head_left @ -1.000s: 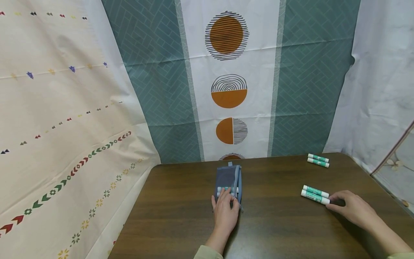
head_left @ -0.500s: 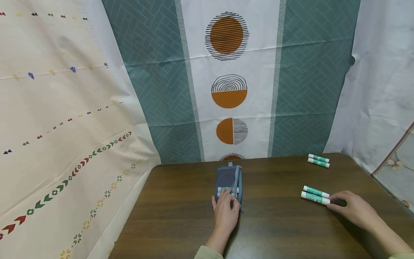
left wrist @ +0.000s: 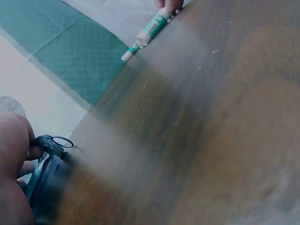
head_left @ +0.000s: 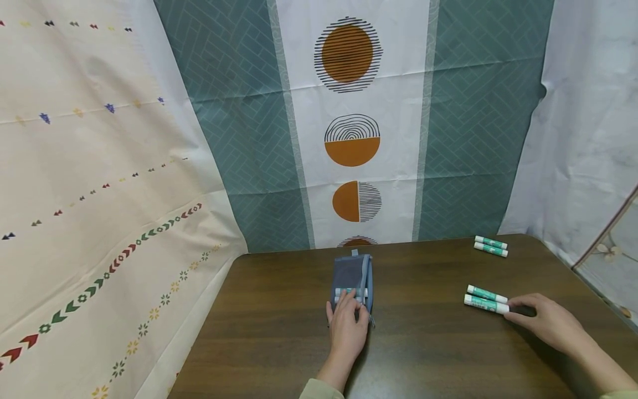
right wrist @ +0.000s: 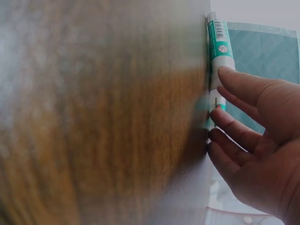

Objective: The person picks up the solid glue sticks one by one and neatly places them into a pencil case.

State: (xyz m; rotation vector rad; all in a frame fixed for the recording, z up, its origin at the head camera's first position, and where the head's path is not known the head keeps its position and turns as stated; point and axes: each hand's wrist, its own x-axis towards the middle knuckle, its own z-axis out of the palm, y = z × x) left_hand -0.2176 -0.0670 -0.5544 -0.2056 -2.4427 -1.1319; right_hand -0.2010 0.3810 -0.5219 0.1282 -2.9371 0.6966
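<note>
In the head view, my left hand (head_left: 346, 327) lies over a blue-grey zip pouch (head_left: 347, 271) in the middle of the table. It holds the pouch's near zip edge, and a ring zip pull (left wrist: 62, 141) shows beside the fingers in the left wrist view. A white-and-green stick (head_left: 342, 291) shows under the pouch's front. On the right, my right hand (head_left: 550, 324) pinches the capped end of a white-and-green glue stick (head_left: 485, 304) lying on the table. A second glue stick (head_left: 487, 293) lies just behind it, nearly parallel.
Two more white-and-green glue sticks, one in front (head_left: 490, 250) and one behind (head_left: 490, 243), lie side by side near the back right of the brown table (head_left: 413, 354). Patterned cloth (head_left: 259, 166) hangs along the table's back and sides.
</note>
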